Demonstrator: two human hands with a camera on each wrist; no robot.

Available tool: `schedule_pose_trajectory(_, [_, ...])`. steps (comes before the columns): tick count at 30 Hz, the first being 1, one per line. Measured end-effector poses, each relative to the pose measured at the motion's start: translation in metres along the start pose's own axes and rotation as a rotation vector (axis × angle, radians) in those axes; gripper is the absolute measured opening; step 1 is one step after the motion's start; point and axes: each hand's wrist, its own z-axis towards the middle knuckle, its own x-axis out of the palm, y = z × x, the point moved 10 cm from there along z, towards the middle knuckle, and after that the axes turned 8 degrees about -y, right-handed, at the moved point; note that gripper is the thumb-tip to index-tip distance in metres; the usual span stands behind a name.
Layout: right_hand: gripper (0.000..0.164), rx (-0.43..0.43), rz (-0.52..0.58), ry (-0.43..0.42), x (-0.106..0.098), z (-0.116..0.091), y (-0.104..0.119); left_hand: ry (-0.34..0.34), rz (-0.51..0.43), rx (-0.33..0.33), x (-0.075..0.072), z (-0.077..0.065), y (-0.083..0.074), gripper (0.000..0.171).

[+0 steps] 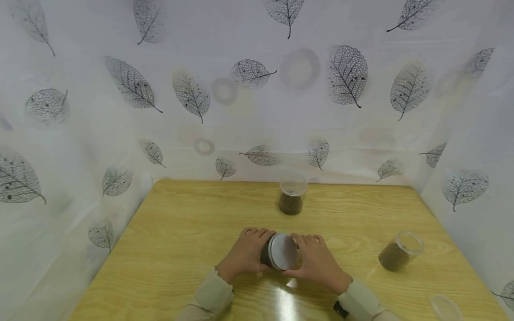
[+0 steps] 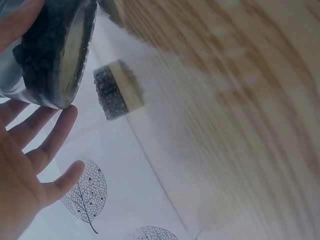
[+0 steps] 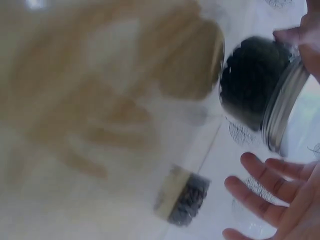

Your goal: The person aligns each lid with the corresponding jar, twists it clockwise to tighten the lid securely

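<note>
Jar (image 1: pixel 277 252) tilted; left hand (image 1: pixel 246 251) gripping body, right hand (image 1: pixel 318 262) at lid (image 1: pixel 286 252).

White leaf-printed walls (image 1: pixel 249 122) rise behind and beside a yellowish wood-grain table (image 1: pixel 192 216) — bright glare (image 1: pixel 286 305) on its top.

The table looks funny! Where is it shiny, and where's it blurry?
Head view: white glare on the table, lower in the picture than the held jar; right wrist view: smeary reflections on the table, one of that jar; left wrist view: hazy wood grain, while a leaf print looks sharper.
</note>
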Motion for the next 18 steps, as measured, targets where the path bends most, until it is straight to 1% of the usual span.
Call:
schedule_pose_trajectory(2, [0.1,-0.042,-0.009,0.001,-0.002,0.003,0.0,-0.009,-0.001,0.004,0.0,0.0,0.0,0.091])
schedule_pose_trajectory(5, [0.107,-0.133,-0.027,-0.016,-0.005,0.008,0.003,-0.012,-0.01,0.005,0.0,0.0,0.001,0.091])
schedule_pose_trajectory(8, [0.107,-0.229,-0.021,-0.026,-0.007,0.012,0.007,-0.005,-0.008,0.001,0.001,-0.001,0.002,0.091])
schedule_pose_trajectory(10, [0.106,-0.276,-0.008,-0.018,-0.007,0.013,0.01,0.001,-0.004,0.0,0.001,-0.001,0.002,0.091])
schedule_pose_trajectory(14, [0.102,-0.314,0.025,-0.002,-0.007,0.015,0.012,0.01,0.001,-0.001,0.001,-0.001,0.002,0.09])
schedule_pose_trajectory(18, [0.099,-0.31,0.039,0.002,-0.005,0.016,0.013,0.008,-0.003,-0.007,0.0,-0.001,0.003,0.09])
